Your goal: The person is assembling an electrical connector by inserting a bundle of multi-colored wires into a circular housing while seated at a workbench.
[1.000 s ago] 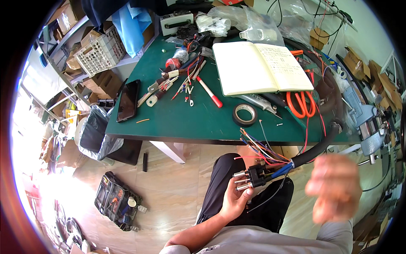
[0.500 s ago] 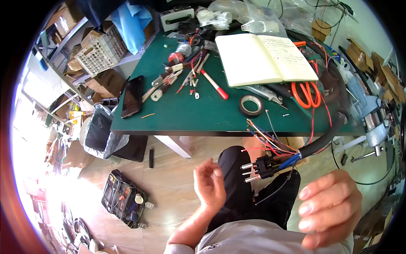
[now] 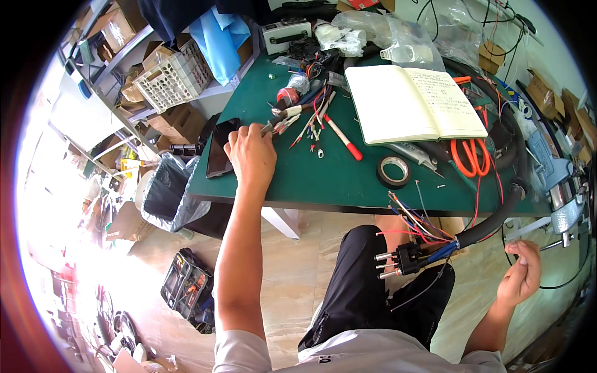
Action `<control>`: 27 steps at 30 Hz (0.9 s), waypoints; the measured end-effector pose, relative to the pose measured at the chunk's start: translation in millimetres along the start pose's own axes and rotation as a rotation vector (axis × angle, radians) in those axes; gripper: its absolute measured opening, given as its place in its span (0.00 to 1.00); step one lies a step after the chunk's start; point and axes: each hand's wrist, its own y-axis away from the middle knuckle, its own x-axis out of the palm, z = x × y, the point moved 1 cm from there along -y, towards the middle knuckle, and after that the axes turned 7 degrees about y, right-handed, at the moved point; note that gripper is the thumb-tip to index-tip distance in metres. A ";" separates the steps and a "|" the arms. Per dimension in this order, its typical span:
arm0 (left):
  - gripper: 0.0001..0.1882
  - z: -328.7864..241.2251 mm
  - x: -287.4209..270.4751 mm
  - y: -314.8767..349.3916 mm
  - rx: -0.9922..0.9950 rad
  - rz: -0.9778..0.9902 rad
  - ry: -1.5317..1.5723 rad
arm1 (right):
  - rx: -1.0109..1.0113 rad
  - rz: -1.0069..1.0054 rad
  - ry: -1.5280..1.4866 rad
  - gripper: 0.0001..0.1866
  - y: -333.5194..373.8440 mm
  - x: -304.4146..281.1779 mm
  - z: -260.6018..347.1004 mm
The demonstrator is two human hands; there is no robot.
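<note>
My left hand (image 3: 252, 155) reaches over the left part of the green table, palm down beside a black phone (image 3: 222, 148). Its fingers curl over the near end of a bundle of cut cable pieces (image 3: 287, 123); what lies under the fingertips is hidden. My right hand (image 3: 521, 276) is off the table at the right, fingers curled inward, with nothing visible in it. Between my hands, above my knees, hangs a thick black cable (image 3: 488, 222). Its end carries a black connector block with metal pins (image 3: 407, 259) and several loose coloured wires (image 3: 413, 217).
On the table (image 3: 298, 186) lie an open notebook (image 3: 388, 105), a black tape roll (image 3: 393, 171), a red-and-white marker (image 3: 342, 137), orange-handled scissors (image 3: 466, 158) and a utility knife (image 3: 416, 154). A blue-grey vise (image 3: 547, 165) is at the right edge. A lined bin (image 3: 168, 193) and tool bag (image 3: 189, 289) stand left.
My left hand has gone from above my lap forward and left onto the table. My right hand has drawn away, farther right and forward. The view has shifted slightly; the cable still hangs over my knees.
</note>
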 end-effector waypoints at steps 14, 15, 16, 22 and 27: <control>0.08 -29.8 -5.8 32.3 0.073 0.226 0.354 | 0.250 0.091 0.028 0.12 21.6 29.7 -3.7; 0.08 -32.5 -10.5 30.1 0.073 0.190 0.360 | 0.215 0.096 0.000 0.12 21.1 34.0 -3.2; 0.08 -36.8 -9.7 30.0 0.073 0.180 0.339 | 0.212 0.096 0.014 0.11 24.2 34.6 -3.2; 0.08 -50.8 -9.5 31.7 0.286 0.125 0.295 | 0.217 0.123 0.035 0.12 31.9 34.0 -3.7; 0.09 -42.2 -9.5 23.8 0.154 0.074 0.324 | 0.208 0.143 0.055 0.12 30.5 31.9 -2.9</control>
